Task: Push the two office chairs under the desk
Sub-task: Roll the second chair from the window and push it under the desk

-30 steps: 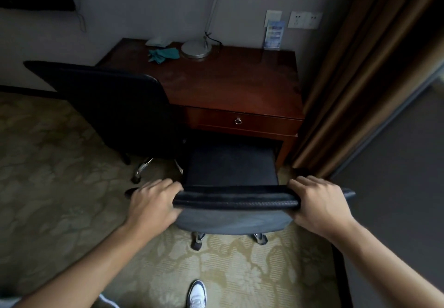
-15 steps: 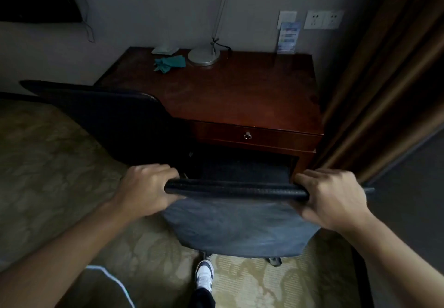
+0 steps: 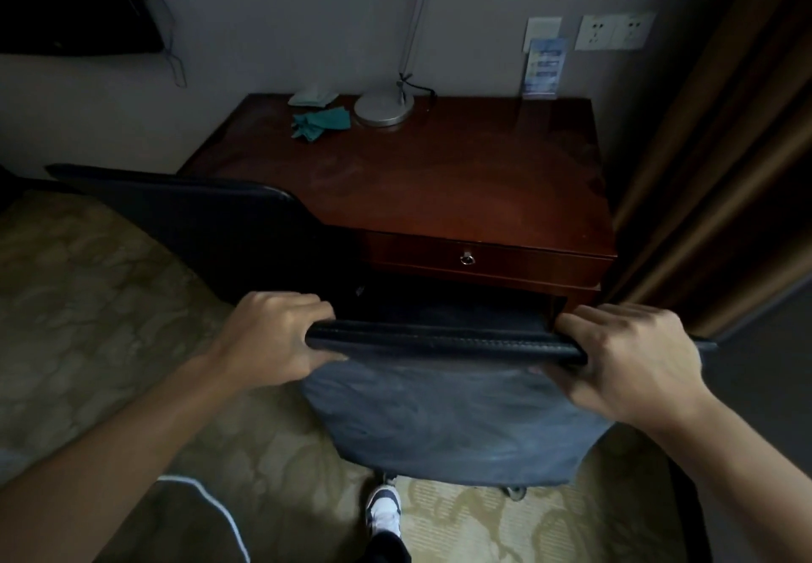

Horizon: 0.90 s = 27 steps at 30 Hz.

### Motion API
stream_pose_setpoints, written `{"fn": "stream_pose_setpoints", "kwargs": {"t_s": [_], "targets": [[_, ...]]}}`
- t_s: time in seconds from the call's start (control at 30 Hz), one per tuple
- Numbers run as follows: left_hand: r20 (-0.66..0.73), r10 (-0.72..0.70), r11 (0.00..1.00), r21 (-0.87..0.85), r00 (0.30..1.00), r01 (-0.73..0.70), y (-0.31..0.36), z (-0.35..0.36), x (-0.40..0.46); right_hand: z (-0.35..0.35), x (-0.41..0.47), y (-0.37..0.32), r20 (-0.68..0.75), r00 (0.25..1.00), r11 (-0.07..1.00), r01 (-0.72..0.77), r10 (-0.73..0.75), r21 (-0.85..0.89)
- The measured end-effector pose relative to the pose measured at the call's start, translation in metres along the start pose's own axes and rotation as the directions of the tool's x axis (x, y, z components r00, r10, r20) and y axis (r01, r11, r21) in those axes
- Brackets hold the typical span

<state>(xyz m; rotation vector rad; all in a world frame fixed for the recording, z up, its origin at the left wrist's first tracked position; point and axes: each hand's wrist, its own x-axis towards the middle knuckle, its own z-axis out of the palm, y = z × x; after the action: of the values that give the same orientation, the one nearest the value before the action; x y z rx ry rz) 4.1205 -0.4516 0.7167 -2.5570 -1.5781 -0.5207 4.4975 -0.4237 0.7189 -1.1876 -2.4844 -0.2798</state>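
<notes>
Both hands, left hand (image 3: 274,338) and right hand (image 3: 632,356), grip the chair (image 3: 444,413) backrest's stiff top edge at lower centre; on casters, it should roll easily under the counter (image 3: 461,185).

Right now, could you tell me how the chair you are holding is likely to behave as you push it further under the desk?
It will probably roll easily: a caster shows beneath the near chair. Pushed from the backrest top by the left hand and right hand, it might tilt. The carpet may drag slightly.

Hotel room: patterned carpet (image 3: 110,299), desk (image 3: 461,193), curtains (image 3: 725,167).
</notes>
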Motion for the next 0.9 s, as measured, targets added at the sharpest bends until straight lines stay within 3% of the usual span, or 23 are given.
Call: {"fn": "stream_pose_setpoints", "kwargs": {"t_s": [0.37, 0.7, 0.9], "targets": [[0.048, -0.037, 0.999, 0.033, 0.998, 0.035, 0.012, -0.009, -0.048, 0.002, -0.040, -0.057, -0.007, 0.998, 0.998, -0.066, 0.066, 0.004], [0.126, -0.205, 0.978, 0.052, 0.971, 0.200, 0.048, -0.006, -0.073, -0.021, -0.060, -0.061, 0.150, 0.972, 0.982, -0.169, 0.180, -0.082], [0.149, -0.176, 0.984, 0.051, 0.973, 0.170, 0.030, -0.006, -0.077, -0.027, -0.052, -0.084, 0.253, 0.925, 0.958, -0.262, 0.283, -0.113]]}}
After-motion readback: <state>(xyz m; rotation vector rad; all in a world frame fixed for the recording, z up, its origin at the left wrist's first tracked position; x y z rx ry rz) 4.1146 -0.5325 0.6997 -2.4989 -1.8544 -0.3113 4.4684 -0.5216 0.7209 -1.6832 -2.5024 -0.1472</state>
